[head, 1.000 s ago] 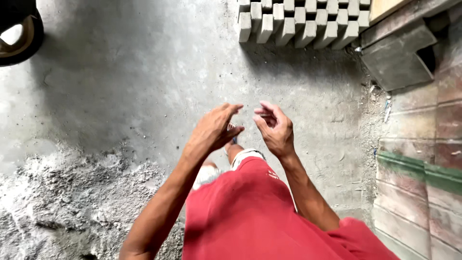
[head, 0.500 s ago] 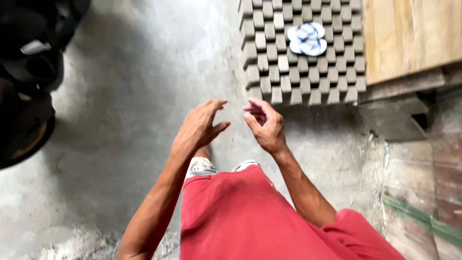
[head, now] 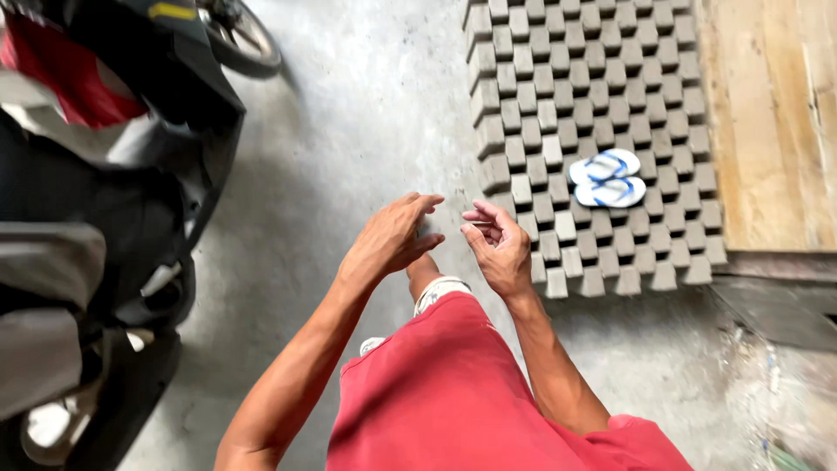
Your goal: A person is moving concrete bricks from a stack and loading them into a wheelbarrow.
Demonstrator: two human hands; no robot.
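My left hand (head: 391, 237) and my right hand (head: 497, 247) are raised close together in front of me, above my red shorts (head: 453, 392). The right hand's fingers are curled and pinch a small thin object (head: 481, 224) that is too small to identify. The left hand is open with fingers apart, its fingertips a short way from the right hand. My foot in a white sandal (head: 438, 290) shows below the hands on the concrete floor (head: 366, 113).
A dark motorbike (head: 96, 201) stands at the left. Rows of grey cast blocks (head: 593, 113) cover the floor ahead, with a pair of white and blue flip-flops (head: 608, 178) on them. A wooden board (head: 776, 122) lies at the right.
The view has swung left and forward: the motorbike has come into view and the blocks are closer. My hands stay raised together, the right one still pinching the small object.
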